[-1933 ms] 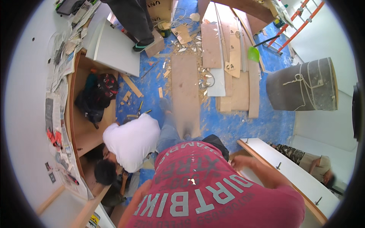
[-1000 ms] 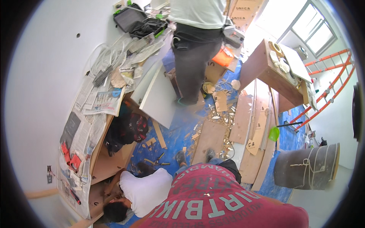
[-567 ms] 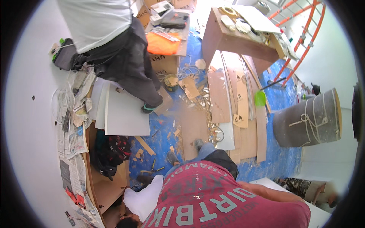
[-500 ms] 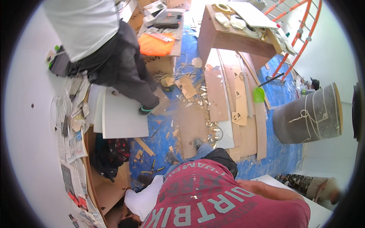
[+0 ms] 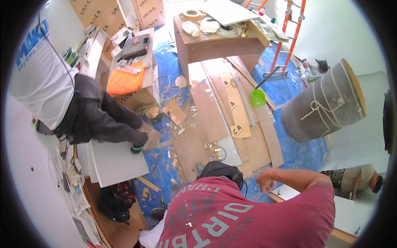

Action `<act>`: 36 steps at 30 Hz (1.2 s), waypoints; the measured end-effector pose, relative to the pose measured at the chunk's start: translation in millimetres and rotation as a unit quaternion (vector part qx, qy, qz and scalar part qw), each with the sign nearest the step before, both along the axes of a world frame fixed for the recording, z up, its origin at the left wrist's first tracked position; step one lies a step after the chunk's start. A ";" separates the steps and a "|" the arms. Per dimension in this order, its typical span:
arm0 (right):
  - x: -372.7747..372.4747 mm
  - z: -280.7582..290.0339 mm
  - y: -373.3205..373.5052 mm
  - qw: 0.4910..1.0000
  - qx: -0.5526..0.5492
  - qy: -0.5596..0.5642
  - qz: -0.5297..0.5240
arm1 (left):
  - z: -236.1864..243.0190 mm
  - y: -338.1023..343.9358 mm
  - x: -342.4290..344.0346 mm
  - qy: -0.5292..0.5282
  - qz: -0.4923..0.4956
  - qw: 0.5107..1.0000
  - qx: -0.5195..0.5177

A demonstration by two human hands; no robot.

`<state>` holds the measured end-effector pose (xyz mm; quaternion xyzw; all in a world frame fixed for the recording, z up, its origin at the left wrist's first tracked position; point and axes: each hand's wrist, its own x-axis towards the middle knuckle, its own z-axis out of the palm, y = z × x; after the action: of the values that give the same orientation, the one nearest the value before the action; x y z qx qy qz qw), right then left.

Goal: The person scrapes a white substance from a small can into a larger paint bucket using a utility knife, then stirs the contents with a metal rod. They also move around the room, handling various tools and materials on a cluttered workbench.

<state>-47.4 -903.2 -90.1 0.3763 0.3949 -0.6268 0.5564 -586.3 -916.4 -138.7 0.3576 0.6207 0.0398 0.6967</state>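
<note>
My right hand (image 5: 266, 180) is bent in front of my red shirt (image 5: 248, 215), with its fingers curled. If anything is inside the fingers, I cannot make it out. Beneath and beside that forearm lies a white panel (image 5: 345, 214) with a wooden edge. A dark bag (image 5: 223, 171) sits at my waist, hiding most of my legs. My left hand does not show. Low on the left is a patch of white cloth (image 5: 151, 236), apparently a co-worker's clothing, cut off by my shirt.
A co-worker (image 5: 103, 107) stands at left by white panels (image 5: 118, 163). Boards (image 5: 260, 144) and scraps cover the blue floor sheet (image 5: 304, 153). Around them are a green dustpan (image 5: 258, 98), a grey barrel (image 5: 320, 105), an orange ladder (image 5: 289, 37), a wooden table (image 5: 223, 51) and another person (image 5: 359, 182).
The view has shifted, with the boards and barrel now further left and higher. My right forearm has come up, bringing the hand into view. The crouched co-worker at lower left is mostly out of frame.
</note>
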 end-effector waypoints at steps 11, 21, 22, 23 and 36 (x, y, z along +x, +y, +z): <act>2.0 6.6 6.4 0.940 -0.022 0.153 -0.305 | -13.5 -13.1 -15.5 0.104 0.046 0.993 -0.037; 10.4 -33.2 16.8 0.922 0.090 0.102 -0.362 | -27.8 -143.5 -75.4 0.176 0.007 0.983 -0.049; 9.2 -38.7 15.9 0.928 0.153 0.096 -0.325 | -26.7 -148.1 -78.4 0.197 -0.016 0.980 -0.034; -1.4 -31.3 23.4 0.920 0.222 0.097 -0.309 | -19.8 -139.0 -84.5 0.224 0.004 0.974 -0.011; -62.6 -125.8 192.4 0.833 0.441 0.045 -0.331 | 17.8 -92.7 -53.5 0.165 0.443 0.863 0.181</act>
<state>-110.0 -710.8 -215.9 0.6613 0.5059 -0.5491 0.0729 -639.9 -1009.1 -120.9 0.1659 0.8012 0.3961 0.4167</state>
